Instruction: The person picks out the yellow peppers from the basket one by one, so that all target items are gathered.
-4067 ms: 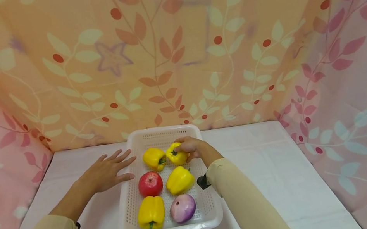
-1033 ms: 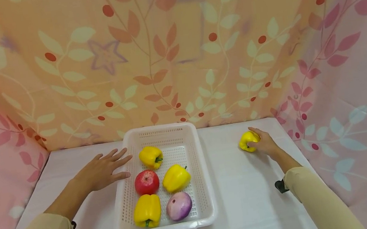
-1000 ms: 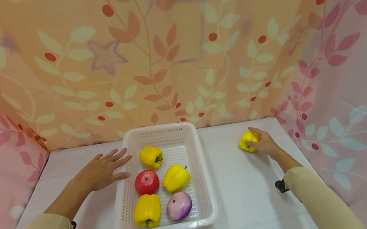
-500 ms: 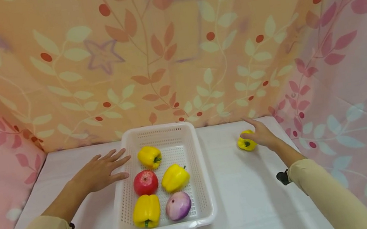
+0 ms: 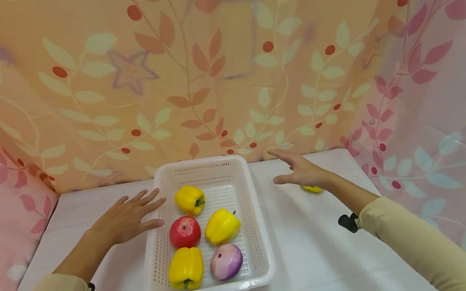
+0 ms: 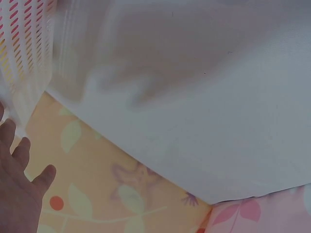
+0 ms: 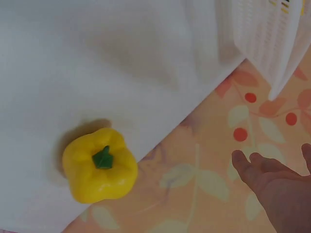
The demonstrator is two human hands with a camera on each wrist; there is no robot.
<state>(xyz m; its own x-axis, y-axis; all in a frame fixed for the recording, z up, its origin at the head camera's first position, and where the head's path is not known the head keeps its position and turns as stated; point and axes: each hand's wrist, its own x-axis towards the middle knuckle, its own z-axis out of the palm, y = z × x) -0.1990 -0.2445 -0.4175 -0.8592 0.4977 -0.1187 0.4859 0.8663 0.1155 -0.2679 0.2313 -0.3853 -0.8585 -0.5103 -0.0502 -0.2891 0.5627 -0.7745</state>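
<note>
My right hand [image 5: 304, 172] is in the air between the basket and a yellow bell pepper [image 7: 100, 166], its fingers spread and holding nothing. That pepper sits on the white cloth, stem showing in the right wrist view, mostly hidden behind the hand in the head view. My left hand [image 5: 129, 217] hovers with spread fingers at the left rim of the white plastic basket [image 5: 265, 240]. Inside the basket are a yellow pepper [image 5: 189, 199] at the back, a red pomegranate [image 5: 184, 232], a second yellow pepper [image 5: 222, 226], a third [image 5: 186, 268] at the front left, and a purple-white round vegetable [image 5: 226, 261].
A white cloth [image 5: 316, 263] covers the table. Orange and pink leaf-patterned curtains [image 5: 187, 72] stand close behind it and along both sides. The basket's perforated walls rise around its contents.
The right hand carried a yellow pepper from the basket's back right to the table on the right, let go of it, and has since moved left toward the basket. The left hand stays put.
</note>
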